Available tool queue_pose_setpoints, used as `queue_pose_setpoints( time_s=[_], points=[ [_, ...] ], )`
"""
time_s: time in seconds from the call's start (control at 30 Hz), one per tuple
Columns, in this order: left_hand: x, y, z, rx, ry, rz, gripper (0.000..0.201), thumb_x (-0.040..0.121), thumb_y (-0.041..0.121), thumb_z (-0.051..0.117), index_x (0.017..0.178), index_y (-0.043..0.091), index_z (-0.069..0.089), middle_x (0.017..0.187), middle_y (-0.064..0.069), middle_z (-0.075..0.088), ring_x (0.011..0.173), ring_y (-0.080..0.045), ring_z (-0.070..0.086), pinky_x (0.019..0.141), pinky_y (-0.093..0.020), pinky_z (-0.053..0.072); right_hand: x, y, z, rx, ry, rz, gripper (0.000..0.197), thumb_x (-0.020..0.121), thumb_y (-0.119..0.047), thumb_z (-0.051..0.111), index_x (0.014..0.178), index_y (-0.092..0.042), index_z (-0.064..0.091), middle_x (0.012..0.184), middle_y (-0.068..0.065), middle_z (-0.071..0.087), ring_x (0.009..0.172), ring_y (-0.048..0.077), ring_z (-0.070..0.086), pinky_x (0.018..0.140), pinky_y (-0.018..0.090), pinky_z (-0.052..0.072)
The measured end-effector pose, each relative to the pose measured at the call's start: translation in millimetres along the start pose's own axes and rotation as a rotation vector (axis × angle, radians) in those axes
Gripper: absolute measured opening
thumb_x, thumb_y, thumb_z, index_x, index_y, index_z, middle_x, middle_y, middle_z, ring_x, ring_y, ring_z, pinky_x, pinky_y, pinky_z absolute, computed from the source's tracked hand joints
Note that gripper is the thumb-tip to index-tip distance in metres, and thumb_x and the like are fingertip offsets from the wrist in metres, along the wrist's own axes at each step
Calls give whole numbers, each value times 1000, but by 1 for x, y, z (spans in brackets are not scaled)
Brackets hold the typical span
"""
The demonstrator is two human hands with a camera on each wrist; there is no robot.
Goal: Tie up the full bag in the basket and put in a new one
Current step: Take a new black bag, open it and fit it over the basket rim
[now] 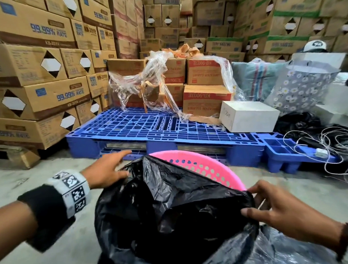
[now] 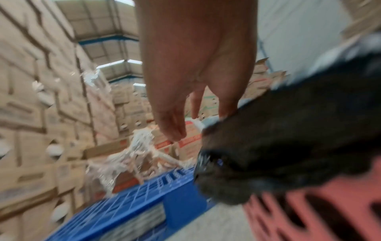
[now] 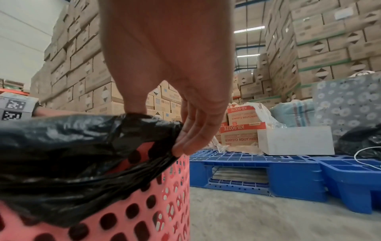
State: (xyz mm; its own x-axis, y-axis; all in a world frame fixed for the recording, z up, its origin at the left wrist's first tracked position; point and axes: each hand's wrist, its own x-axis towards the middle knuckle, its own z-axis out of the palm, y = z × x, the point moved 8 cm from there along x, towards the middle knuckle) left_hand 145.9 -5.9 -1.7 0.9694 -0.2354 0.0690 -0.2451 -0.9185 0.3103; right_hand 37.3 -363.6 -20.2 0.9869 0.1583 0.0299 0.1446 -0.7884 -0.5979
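A pink perforated basket (image 1: 206,166) stands on the concrete floor in front of me, with a black plastic bag (image 1: 172,211) spread loosely over its mouth. My right hand (image 1: 250,201) pinches the bag's rim at the near right, thumb on top and fingers underneath, as the right wrist view shows: right hand (image 3: 163,130), bag (image 3: 72,154), basket (image 3: 128,212). My left hand (image 1: 120,164) is at the far left rim, fingers straight, thumb resting on the plastic. The blurred left wrist view shows the left hand (image 2: 202,125) beside the bag (image 2: 288,130). Another shiny black bag (image 1: 284,250) lies under my right wrist.
A blue plastic pallet (image 1: 149,129) lies just beyond the basket, carrying cartons, a white box (image 1: 248,116) and loose clear wrap (image 1: 143,79). Tall carton stacks (image 1: 36,68) wall the left and back. Tangled cords (image 1: 329,145) and a floral bag (image 1: 300,86) are on the right.
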Motion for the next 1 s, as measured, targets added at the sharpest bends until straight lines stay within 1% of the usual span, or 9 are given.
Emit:
queue_pose_setpoints(
  time_s=[0.1, 0.17, 0.23, 0.33, 0.47, 0.6, 0.73, 0.87, 1.0],
  points=[
    [-16, 51, -20, 44, 93, 197, 53, 78, 54, 59, 122, 24, 53, 121, 0, 59, 112, -15, 53, 92, -30, 42, -1, -2, -11, -74, -22, -2, 67, 52, -82, 54, 95, -31, 56, 76, -3, 67, 66, 13, 65, 57, 29, 54],
    [-49, 92, -8, -102, -54, 348, 53, 71, 69, 53, 105, 30, 62, 100, 12, 64, 95, -1, 58, 81, -19, 46, 7, -10, -18, -185, 5, -104, 63, 57, -86, 47, 99, -39, 53, 93, -8, 63, 78, 9, 63, 63, 21, 51],
    [-87, 125, 13, -127, -265, 446, 49, 72, 65, 58, 102, 27, 66, 93, 13, 67, 90, 1, 60, 80, -16, 47, 16, -19, -17, -228, -28, -223, 31, 80, -48, 62, 109, -42, 52, 117, -4, 57, 104, 11, 57, 84, 21, 45],
    [-128, 141, 40, -120, -507, 502, 45, 71, 54, 70, 103, 22, 67, 95, 7, 69, 90, -3, 62, 83, -25, 49, 25, -17, -4, -408, -156, -315, 46, 82, 3, 54, 118, -24, 61, 142, 0, 45, 129, 18, 42, 104, 26, 32],
    [-144, 136, 50, -40, -519, 614, 36, 74, 50, 69, 87, 16, 68, 82, 0, 65, 78, -13, 60, 75, -41, 47, 19, -19, -1, -512, -165, -382, 40, 82, -11, 63, 118, -27, 62, 144, 0, 44, 128, 22, 45, 105, 40, 40],
    [-138, 122, 44, 138, -491, 695, 30, 78, 49, 65, 81, 19, 65, 76, 2, 60, 76, -15, 55, 69, -41, 47, 4, -24, -4, -583, -125, -444, 37, 73, -19, 73, 109, -27, 67, 125, 5, 58, 110, 24, 56, 91, 39, 50],
    [-112, 88, 23, 296, -393, 674, 20, 75, 36, 67, 92, 26, 69, 85, 6, 69, 83, -14, 58, 74, -37, 49, -21, -48, 3, -587, -150, -554, 24, 82, -51, 52, 91, -34, 66, 92, -2, 60, 86, 13, 53, 73, 24, 43],
    [-80, 61, 11, 422, -301, 507, 53, 69, 23, 56, 121, 32, 57, 129, 12, 56, 124, -7, 41, 106, -22, 25, -39, -82, 33, -515, -85, -635, 31, 82, -58, 50, 83, -30, 65, 74, -7, 51, 71, 13, 49, 57, 30, 40],
    [-97, 104, 6, 168, -256, 546, 61, 69, 50, 47, 126, 29, 52, 128, 10, 54, 117, -2, 37, 93, 2, 16, -41, -121, 71, -438, -79, -688, 39, 81, -58, 52, 73, -22, 63, 71, -4, 50, 69, 13, 45, 57, 28, 31]
  ],
)
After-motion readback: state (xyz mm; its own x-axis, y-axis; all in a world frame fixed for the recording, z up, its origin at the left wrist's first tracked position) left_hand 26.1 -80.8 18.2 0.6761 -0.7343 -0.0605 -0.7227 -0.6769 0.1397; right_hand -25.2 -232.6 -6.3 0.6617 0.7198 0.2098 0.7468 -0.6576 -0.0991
